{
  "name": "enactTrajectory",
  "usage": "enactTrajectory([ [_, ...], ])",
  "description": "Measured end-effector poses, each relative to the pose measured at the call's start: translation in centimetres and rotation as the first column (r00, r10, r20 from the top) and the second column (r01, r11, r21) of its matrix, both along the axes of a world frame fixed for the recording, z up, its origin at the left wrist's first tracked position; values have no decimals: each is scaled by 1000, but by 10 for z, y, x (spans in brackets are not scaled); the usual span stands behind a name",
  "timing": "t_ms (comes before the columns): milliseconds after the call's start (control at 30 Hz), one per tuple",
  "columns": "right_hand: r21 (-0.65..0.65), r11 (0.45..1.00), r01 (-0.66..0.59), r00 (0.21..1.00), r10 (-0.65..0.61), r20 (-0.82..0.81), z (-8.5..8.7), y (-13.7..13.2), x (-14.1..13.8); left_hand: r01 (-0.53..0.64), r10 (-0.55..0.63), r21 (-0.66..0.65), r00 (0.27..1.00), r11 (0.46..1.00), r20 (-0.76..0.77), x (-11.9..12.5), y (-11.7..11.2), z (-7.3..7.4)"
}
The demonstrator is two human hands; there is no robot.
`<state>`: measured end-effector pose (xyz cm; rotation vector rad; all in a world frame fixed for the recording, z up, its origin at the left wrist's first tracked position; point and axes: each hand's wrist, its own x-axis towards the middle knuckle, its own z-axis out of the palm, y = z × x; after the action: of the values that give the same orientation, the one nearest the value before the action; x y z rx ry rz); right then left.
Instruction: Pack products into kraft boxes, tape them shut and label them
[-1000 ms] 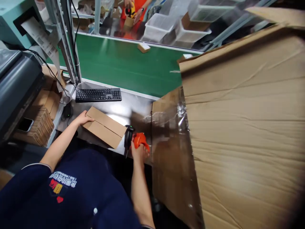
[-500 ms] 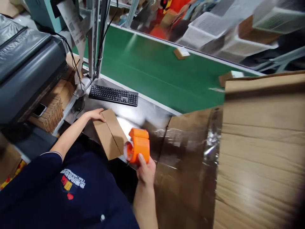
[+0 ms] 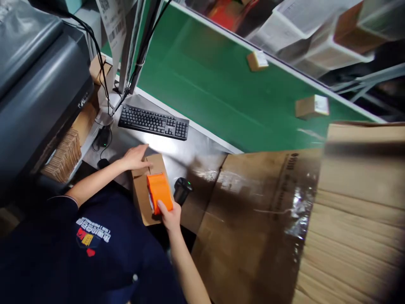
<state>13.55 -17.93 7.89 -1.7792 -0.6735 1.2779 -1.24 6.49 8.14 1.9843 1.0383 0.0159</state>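
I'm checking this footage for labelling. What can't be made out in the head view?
Head view:
- Seam of the box: covered by the tape dispenser held in the right hand; the left hand hides its far edge.
- Label on the far parcel on the belt: too small and blurred.
- Label strip: cut off by the top edge, print blurred.

A green conveyor belt (image 3: pixel 221 93) ran diagonally behind a shiny metal worktable (image 3: pixel 202 148), carrying a far parcel (image 3: pixel 257 60) and a nearer parcel (image 3: pixel 311 106), well apart. A black keyboard (image 3: pixel 154 121) lay at the table's far edge. A dark grey machine (image 3: pixel 38 97) filled the left side, with stacked flat cardboard (image 3: pixel 61 158) below it. White bins (image 3: pixel 316 25) stood blurred beyond the belt.
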Motion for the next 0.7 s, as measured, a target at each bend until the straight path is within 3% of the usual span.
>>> enactTrajectory([
  [67, -2, 1000, -3, 1000, 3, 9, -1, -1, 0, -115, 106, 93, 989, 989, 102, -5, -3, 7],
  [100, -1, 1000, -1, 1000, 1, 12, -2, -2, 0, -109, 96, 100, 988, 989, 120, -7, -4, 9],
  [267, 10, 1000, 15, 1000, -15, 22, -14, -9, 1, 199, -196, -43, 978, 979, 75, 1, -21, 14],
  [367, 7, 1000, 22, 999, -22, 32, -15, -10, -1, 232, -227, -46, 970, 972, 90, 8, -31, 13],
  [433, -8, 1000, 23, 999, -23, 35, -9, -8, -1, 220, -228, 71, 965, 973, 131, 10, -32, 11],
  [567, -69, 997, 21, 999, -19, 34, 17, 6, 3, 189, -259, 363, 954, 912, 153, 9, -7, 0],
  [700, -123, 992, 12, 1000, -12, 4, 39, 30, 5, 77, -137, 493, 987, 866, 87, 3, 41, -18],
])
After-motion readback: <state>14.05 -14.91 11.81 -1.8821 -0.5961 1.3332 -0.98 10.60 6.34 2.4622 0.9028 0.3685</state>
